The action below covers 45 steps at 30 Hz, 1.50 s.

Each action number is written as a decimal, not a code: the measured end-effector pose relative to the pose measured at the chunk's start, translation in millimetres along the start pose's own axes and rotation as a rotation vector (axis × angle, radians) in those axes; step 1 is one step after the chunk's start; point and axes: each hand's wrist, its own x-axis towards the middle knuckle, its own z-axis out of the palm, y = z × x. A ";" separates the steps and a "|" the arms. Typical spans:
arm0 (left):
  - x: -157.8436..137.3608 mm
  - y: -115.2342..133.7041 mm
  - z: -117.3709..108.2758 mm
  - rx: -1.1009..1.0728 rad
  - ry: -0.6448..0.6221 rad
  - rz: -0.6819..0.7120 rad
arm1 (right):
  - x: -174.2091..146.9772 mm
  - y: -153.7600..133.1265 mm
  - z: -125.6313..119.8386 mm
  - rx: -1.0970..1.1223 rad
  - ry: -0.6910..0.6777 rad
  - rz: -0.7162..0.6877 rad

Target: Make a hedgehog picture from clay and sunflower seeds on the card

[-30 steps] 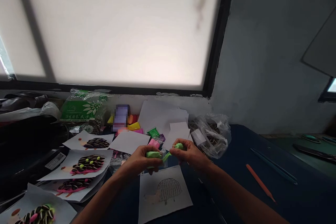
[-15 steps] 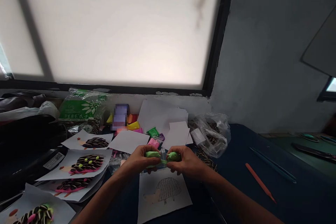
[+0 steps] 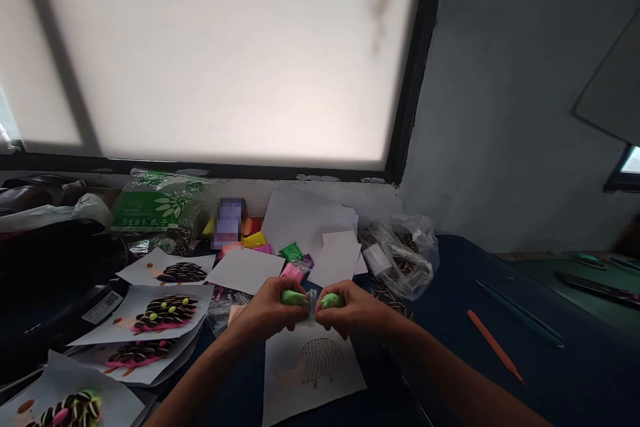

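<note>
My left hand [image 3: 266, 313] is closed on a piece of soft light-green modelling clay [image 3: 293, 297]. A second lump of the green clay [image 3: 331, 301] is pinched between the thumb and fingers of my right hand [image 3: 360, 312]. Between the two pieces shows a crumpled clear plastic wrapper [image 3: 313, 300]; which fingers grip it I cannot tell. Both hands hover over the far edge of a white sheet [image 3: 293, 403] bearing a hedgehog drawing, its back outlined and filled with short strokes.
Finished hedgehog pictures with seeds [image 3: 165, 313] are stacked at left. Behind lie coloured clay packets [image 3: 291, 252], blank paper [image 3: 245, 269] and a green seed bag [image 3: 150, 203]. A clear bag of seeds [image 3: 410, 260], an orange clay tool [image 3: 495, 347] and blue tweezers [image 3: 525, 317] lie at right.
Both hands have turned slightly and the left has shifted a little right. The thin green strand seen low between them no longer shows; the clear wrapper stands out more.
</note>
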 end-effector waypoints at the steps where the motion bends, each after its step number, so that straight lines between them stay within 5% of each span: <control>1: 0.3 -0.1 -0.7 -0.020 0.018 -0.005 | 0.8 -1.4 -2.2 0.042 0.007 -0.010; 7: -3.4 5.9 -7.2 -0.143 0.010 -0.033 | 1.0 -10.3 -12.9 0.147 0.144 -0.068; 14: -1.8 0.4 -12.7 -0.326 -0.016 -0.034 | 0.3 -5.0 -8.0 -0.033 0.209 0.024; 22: -2.7 1.4 -8.5 -0.383 -0.036 0.015 | -1.3 -5.0 10.8 -0.186 0.295 -0.027; 29: -7.3 9.7 -13.2 -0.280 -0.047 0.067 | 1.5 -1.9 -2.7 -0.116 0.172 0.030; 36: -10.2 17.6 -5.8 -0.145 -0.099 0.098 | -0.6 -4.3 8.6 -0.120 0.061 -0.008; 41: -8.4 14.8 1.9 -0.069 -0.005 0.139 | -1.4 -6.7 11.3 -0.115 0.056 -0.025; 45: -11.9 17.0 -4.3 -0.167 -0.054 0.083 | -3.2 -8.8 7.9 -0.104 0.121 -0.024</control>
